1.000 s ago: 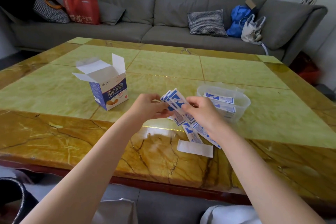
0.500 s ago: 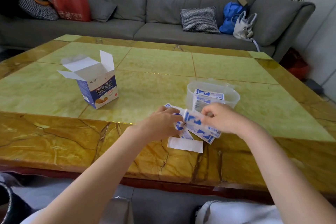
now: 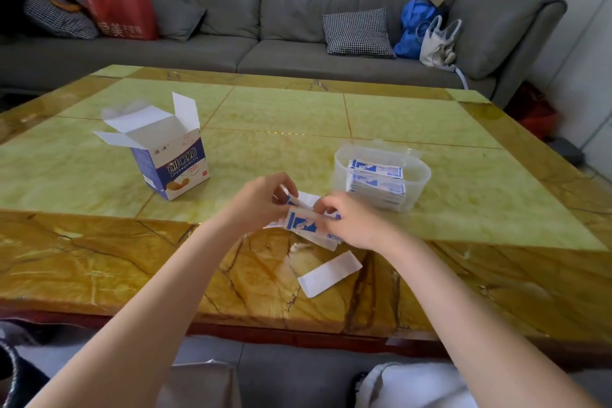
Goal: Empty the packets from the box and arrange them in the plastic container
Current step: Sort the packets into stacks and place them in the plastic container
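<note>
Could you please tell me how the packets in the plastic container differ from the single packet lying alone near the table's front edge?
The packets in the plastic container are stacked together with their blue print showing; the lone packet lies flat by itself on the table, showing only plain white. The stacked ones sit inside the plastic container, beyond the hands; the lone one lies nearer the viewer, untouched. Both are similar narrow strips.
</note>
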`<state>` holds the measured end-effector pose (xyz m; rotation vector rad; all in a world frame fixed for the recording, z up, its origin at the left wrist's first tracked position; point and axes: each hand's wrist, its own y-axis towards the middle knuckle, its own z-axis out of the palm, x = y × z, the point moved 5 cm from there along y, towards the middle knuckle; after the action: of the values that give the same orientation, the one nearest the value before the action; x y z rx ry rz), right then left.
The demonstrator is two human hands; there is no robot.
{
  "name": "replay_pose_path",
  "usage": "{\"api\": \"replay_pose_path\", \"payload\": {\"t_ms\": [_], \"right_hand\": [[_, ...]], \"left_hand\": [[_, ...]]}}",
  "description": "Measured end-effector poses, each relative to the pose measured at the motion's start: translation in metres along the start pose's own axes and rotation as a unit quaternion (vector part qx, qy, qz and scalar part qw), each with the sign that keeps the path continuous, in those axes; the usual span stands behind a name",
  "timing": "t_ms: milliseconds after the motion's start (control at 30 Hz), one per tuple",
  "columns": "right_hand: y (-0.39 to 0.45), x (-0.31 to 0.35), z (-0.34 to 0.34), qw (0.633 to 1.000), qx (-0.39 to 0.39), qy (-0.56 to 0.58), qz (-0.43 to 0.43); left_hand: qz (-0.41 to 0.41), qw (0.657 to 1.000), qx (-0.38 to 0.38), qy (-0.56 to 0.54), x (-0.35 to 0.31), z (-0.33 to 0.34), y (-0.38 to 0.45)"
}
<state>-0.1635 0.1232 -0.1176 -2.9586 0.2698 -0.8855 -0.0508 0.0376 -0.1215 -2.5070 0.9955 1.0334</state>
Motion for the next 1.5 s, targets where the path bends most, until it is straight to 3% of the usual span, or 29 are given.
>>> {"api": "replay_pose_path", "payload": {"t_ms": [233, 400, 500, 600, 700, 767, 933, 1133, 1233, 1500], "right_hand": [[0.011, 0.017, -0.012, 0.983, -0.118, 0.126, -0.067], [0.004, 0.012, -0.037, 0.963, -0.206, 0.163, -0.058], [-0.004, 0.007, -0.046, 0.977, -0.175, 0.111, -0.055], [-0.011, -0.004, -0.038, 0.994, -0.095, -0.008, -0.049], [-0.015, -0.017, -0.015, 0.990, 0.009, -0.132, -0.037], [-0.017, -0.023, -0.009, 0.987, 0.021, -0.155, -0.038], [-0.022, -0.025, -0.029, 0.997, -0.056, -0.048, -0.009], [-0.019, -0.016, -0.020, 0.998, -0.041, -0.036, -0.010], [-0.017, -0.009, -0.018, 0.999, -0.038, -0.030, -0.015], [-0.009, 0.005, -0.006, 0.999, -0.027, -0.033, -0.030]], "left_hand": [[0.012, 0.994, -0.088, -0.063, -0.001, -0.028, -0.008], [-0.015, 0.987, -0.082, -0.139, -0.004, -0.030, -0.009], [-0.017, 1.000, 0.011, 0.012, -0.008, -0.017, -0.013], [-0.028, 0.974, 0.162, 0.156, -0.010, 0.010, -0.023], [0.006, 0.947, 0.195, 0.256, -0.012, 0.023, -0.026], [0.008, 0.947, 0.189, 0.258, -0.012, 0.024, -0.025], [-0.003, 0.963, 0.179, 0.202, -0.009, 0.022, -0.025], [0.032, 0.967, 0.165, 0.194, -0.008, 0.020, -0.029], [0.026, 0.967, 0.196, 0.162, -0.005, 0.014, -0.036], [0.034, 0.957, 0.205, 0.205, -0.005, 0.018, -0.043]]}}
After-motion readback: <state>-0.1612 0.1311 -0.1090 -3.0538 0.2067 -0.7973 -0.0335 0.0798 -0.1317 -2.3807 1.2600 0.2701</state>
